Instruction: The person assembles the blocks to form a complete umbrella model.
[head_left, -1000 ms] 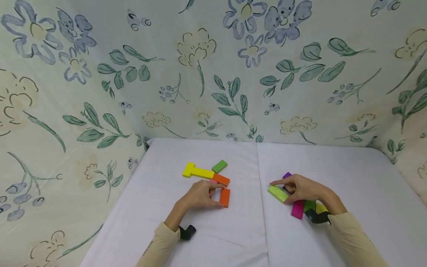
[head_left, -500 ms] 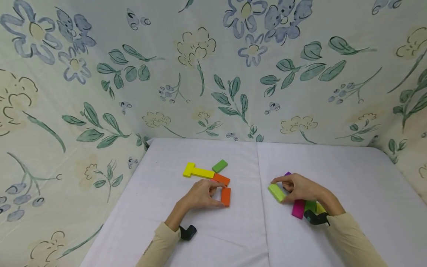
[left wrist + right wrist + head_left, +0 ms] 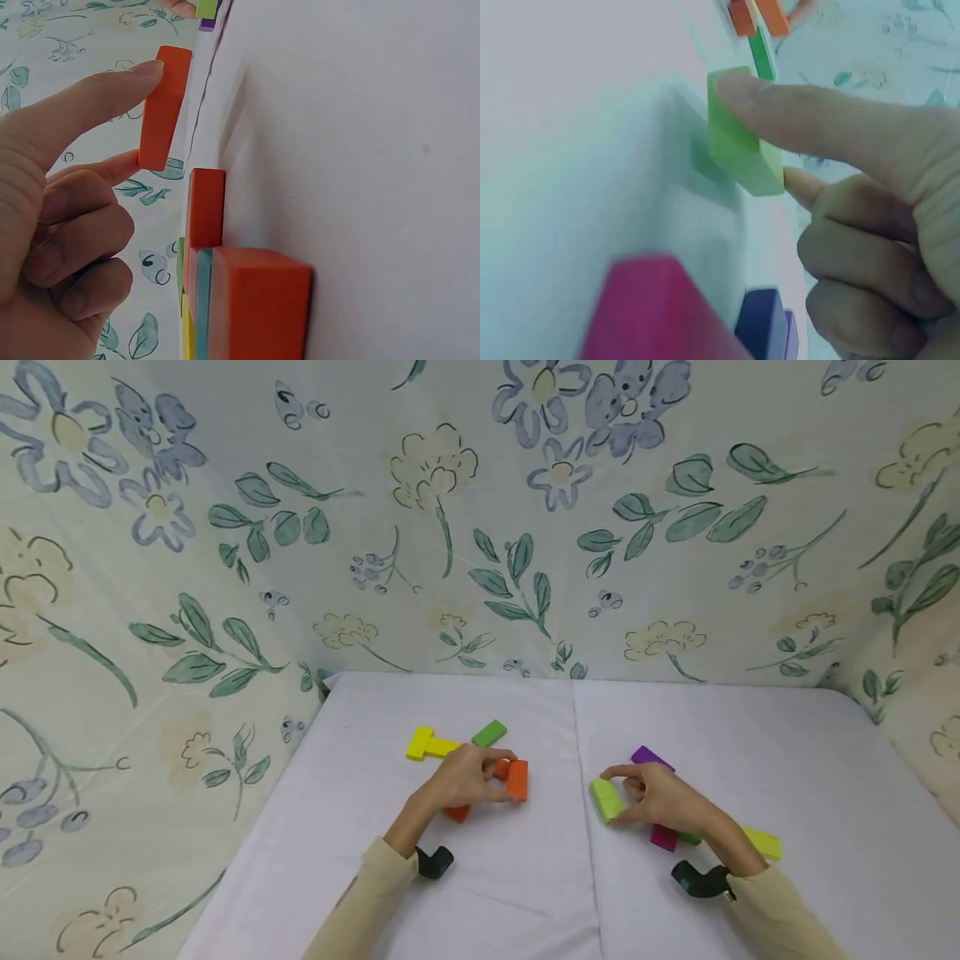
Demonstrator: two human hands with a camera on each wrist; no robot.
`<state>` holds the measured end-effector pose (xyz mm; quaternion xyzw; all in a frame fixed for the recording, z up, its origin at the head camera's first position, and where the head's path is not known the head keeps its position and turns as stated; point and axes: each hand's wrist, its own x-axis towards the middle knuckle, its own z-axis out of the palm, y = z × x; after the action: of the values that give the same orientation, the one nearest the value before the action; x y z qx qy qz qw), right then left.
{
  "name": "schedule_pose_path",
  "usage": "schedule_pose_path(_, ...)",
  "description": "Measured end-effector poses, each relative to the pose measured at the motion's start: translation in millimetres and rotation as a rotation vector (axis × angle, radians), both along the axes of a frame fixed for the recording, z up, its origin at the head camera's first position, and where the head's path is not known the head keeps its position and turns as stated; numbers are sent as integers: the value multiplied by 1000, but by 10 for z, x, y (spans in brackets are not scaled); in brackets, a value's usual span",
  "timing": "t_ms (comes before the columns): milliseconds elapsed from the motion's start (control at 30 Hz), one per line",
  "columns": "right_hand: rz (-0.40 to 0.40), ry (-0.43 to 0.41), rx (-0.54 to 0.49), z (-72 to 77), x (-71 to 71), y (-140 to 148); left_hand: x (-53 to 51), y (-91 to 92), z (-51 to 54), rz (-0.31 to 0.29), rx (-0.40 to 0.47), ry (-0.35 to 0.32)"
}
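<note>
My left hand pinches an orange block between thumb and index finger. The left wrist view shows that block off the cloth, its other fingers curled beneath. Another orange block lies under the left wrist, and a further orange block shows partly behind the fingers. My right hand holds a light green block by its ends, thumb and index finger on it; in the right wrist view this block is raised above the cloth. A magenta block lies below that hand.
Yellow blocks in a T shape and a green block lie beyond the left hand. A purple block lies behind the right hand, a yellow block right of its wrist. White cloth covers the table; floral fabric hangs behind.
My left hand has lifted the orange block and moved slightly away and right, baring another orange block near its wrist. My right hand has raised the light green block and shifted a little left.
</note>
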<state>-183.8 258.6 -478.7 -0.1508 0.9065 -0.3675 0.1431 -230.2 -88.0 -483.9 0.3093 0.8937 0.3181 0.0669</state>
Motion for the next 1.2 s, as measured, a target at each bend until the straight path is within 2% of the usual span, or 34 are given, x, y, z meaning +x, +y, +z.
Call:
schedule_pose_path(167,-21,51,14,11,118,-222,-81,112,-2,12,6,-28)
schedule_pose_path(400,-38,51,-6,40,219,-571,-183,256,1,16,-26,-12)
schedule_pose_path(633,12,107,-24,-48,259,-800,-264,360,-1,-4,-83,50)
schedule_pose_path(733,9,140,-9,-87,272,-868,-296,400,-28,-8,-99,48)
schedule_pose_path(933,-17,188,22,-141,280,-962,-322,459,-73,-18,-97,-5)
schedule_pose_path(1200,-62,197,45,-175,276,-1004,-308,487,-91,-1,-129,-21)
